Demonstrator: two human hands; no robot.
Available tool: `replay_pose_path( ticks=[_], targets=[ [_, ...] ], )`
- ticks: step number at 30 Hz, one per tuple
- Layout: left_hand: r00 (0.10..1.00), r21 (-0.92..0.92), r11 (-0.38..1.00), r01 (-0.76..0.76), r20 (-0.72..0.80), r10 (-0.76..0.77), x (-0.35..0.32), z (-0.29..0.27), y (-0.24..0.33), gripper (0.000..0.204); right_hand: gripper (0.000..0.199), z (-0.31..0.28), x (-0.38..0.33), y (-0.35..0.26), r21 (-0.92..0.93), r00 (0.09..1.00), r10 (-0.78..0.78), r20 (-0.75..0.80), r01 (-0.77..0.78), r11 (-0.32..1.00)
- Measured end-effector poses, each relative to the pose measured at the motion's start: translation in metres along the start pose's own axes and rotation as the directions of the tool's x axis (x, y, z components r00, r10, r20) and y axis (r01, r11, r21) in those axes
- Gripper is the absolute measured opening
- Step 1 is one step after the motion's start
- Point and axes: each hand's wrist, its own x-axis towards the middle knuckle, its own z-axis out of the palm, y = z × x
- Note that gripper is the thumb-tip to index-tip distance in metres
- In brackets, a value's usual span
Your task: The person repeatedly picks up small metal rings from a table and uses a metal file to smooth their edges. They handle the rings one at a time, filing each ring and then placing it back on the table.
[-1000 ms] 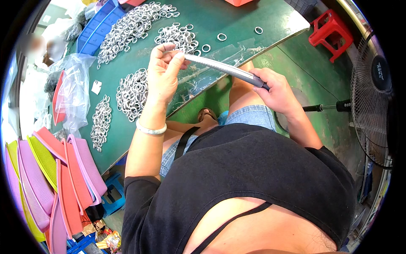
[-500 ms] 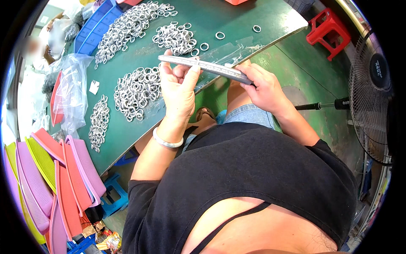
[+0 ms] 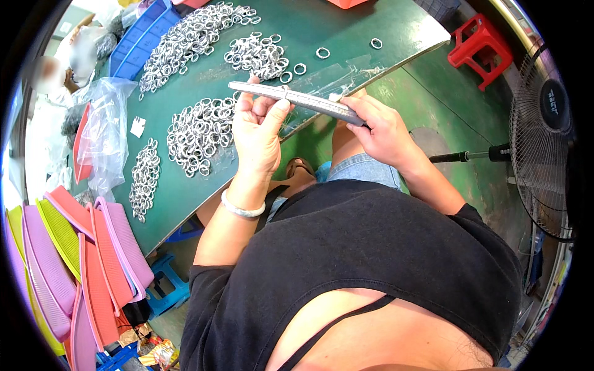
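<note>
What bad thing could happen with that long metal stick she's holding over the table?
The metal rod is pinched only at its ends by the left hand and right hand, so it might slip. Falling, it could scatter the nearest pile of metal rings, perhaps off the green table.

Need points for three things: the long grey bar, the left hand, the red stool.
long grey bar [image 3: 309, 99], head view, on the middle of its length between the two hands.
left hand [image 3: 258, 133], head view, on the back of the hand.
red stool [image 3: 479, 37], head view, on its seat top.
</note>
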Motion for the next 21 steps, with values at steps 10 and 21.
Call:
replay_pose_path(
  ticks=[10,21],
  targets=[
    [0.998,0.034,0.997,-0.065,-0.023,0.066,-0.003,-0.003,0.014,0.067,0.039,-0.005,0.001,-0.005,0.095,0.997,-0.024,0.076,0.017,0.995],
    [0.995,-0.006,0.998,-0.066,-0.069,0.066,-0.009,-0.004,0.016,0.052,0.039,-0.003,0.002,-0.014,0.158,0.991,0.003,0.134,-0.024,0.987]
  ],
)
